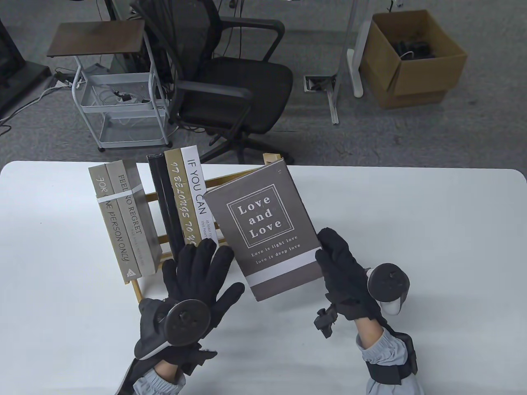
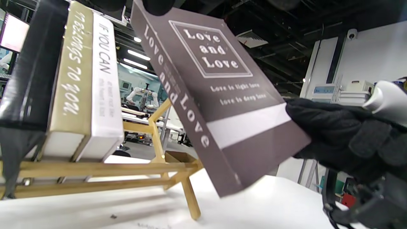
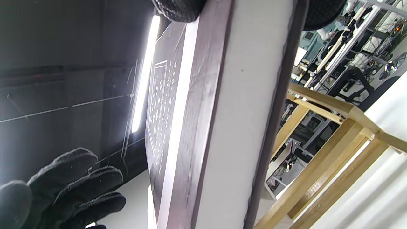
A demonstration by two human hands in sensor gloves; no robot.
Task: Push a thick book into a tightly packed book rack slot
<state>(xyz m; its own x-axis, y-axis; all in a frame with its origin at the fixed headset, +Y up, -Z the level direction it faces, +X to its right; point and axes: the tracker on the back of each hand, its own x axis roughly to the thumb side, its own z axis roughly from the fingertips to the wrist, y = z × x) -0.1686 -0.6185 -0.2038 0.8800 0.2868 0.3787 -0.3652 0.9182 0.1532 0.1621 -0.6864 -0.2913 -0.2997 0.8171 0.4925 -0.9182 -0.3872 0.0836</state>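
A thick grey-brown book "Love and Love" (image 1: 263,226) is held tilted over the right part of the wooden book rack (image 1: 138,288). My right hand (image 1: 341,267) grips its lower right edge, fingers on the cover and thumb behind, as the right wrist view (image 3: 248,111) shows. My left hand (image 1: 201,263) is open with fingers spread, at the lower ends of the books "It belongs to you" (image 1: 181,197) and "If you can" (image 1: 197,193), beside the held book's lower left corner. Whether it touches them I cannot tell. A narrow gap (image 1: 150,214) lies left of the black book (image 1: 164,201).
Two grey books (image 1: 123,218) banded together stand at the rack's left end. The rack sits on a white table (image 1: 411,230). Beyond the table's far edge are an office chair (image 1: 230,82), a wire cart (image 1: 119,103) and a cardboard box (image 1: 411,57).
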